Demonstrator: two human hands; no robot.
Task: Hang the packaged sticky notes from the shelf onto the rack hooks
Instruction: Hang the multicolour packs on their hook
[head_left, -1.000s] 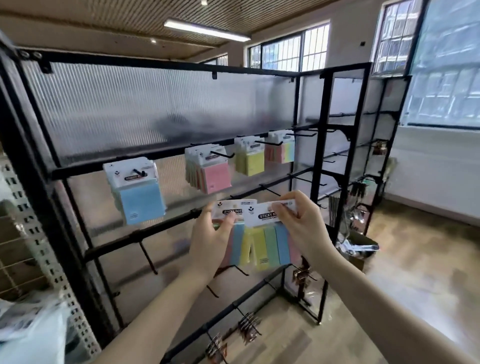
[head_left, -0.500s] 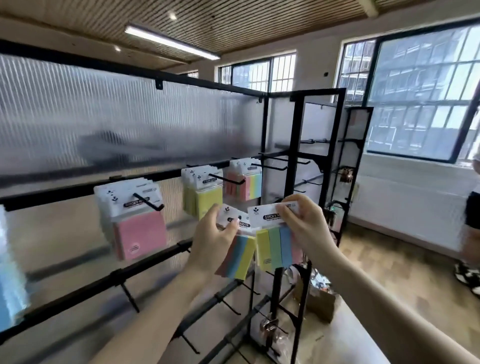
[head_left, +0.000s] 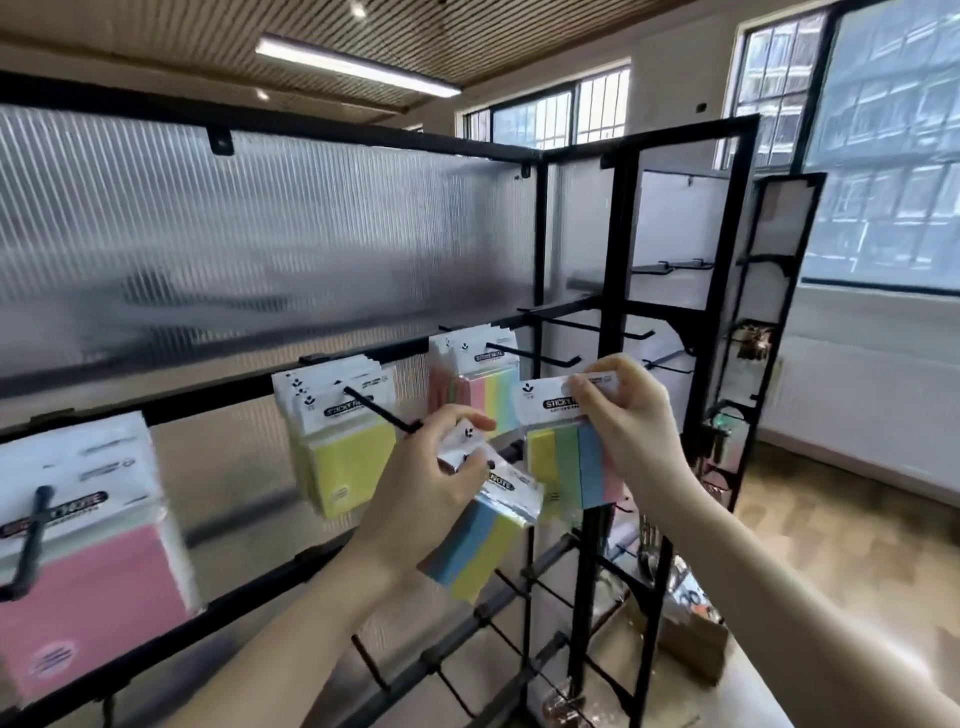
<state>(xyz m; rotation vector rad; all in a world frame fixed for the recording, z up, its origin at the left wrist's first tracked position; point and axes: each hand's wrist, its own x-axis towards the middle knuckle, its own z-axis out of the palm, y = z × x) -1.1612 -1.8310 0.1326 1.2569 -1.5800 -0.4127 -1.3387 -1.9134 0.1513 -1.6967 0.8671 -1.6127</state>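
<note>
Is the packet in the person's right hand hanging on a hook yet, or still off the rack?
Off the rack. The right hand pinches the striped packet by its white header in front of the rack, with no hook through it.

The right hand has lifted its pack (multicoloured strips) nearer the hook.

Two hands: left hand, right hand. Two held packs, one each: left pack, right pack. Three hanging stacks: pink, yellow, striped; packs per stack uncountable. One ceiling light.
</note>
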